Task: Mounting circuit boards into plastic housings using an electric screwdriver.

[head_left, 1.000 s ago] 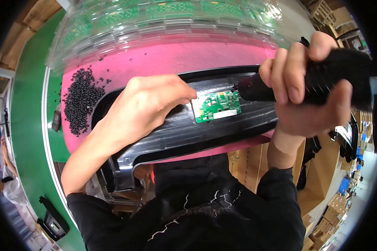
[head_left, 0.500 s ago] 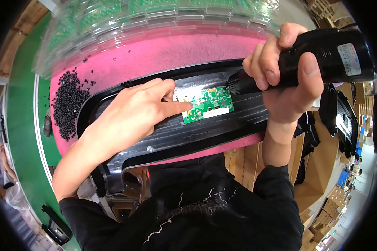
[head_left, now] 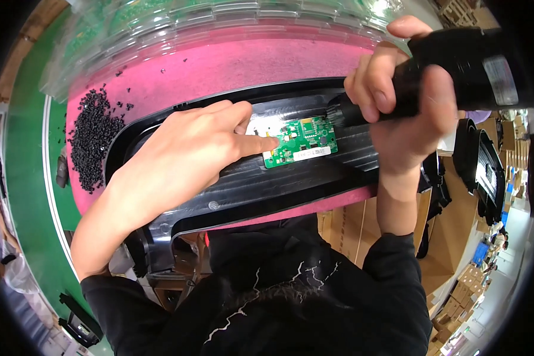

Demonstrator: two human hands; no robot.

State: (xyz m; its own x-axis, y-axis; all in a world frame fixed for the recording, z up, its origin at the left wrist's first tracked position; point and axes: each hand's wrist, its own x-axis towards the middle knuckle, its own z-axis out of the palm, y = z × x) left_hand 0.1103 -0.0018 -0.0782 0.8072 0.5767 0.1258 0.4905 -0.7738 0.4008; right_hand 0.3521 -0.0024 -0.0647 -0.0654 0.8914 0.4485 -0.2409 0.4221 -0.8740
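A green circuit board with a white strip lies inside a long black plastic shell. The index finger of my left hand presses on the board's left part, holding it down while the other fingers curl in. My right hand is wrapped around a black electric screwdriver, held tilted from the upper right. Its ribbed nose is at the board's far right corner. The bit and any screw under it cannot be made out.
A pile of small black screws sits left of the shell on a pink mat. Stacked clear plastic trays with green boards line the far side. Cardboard boxes and more black shells stand at right.
The circuit board has shifted slightly to the right within the shell, my left fingertip still on it. The screwdriver's nose stays at the board's far right corner. The view has shifted a little.
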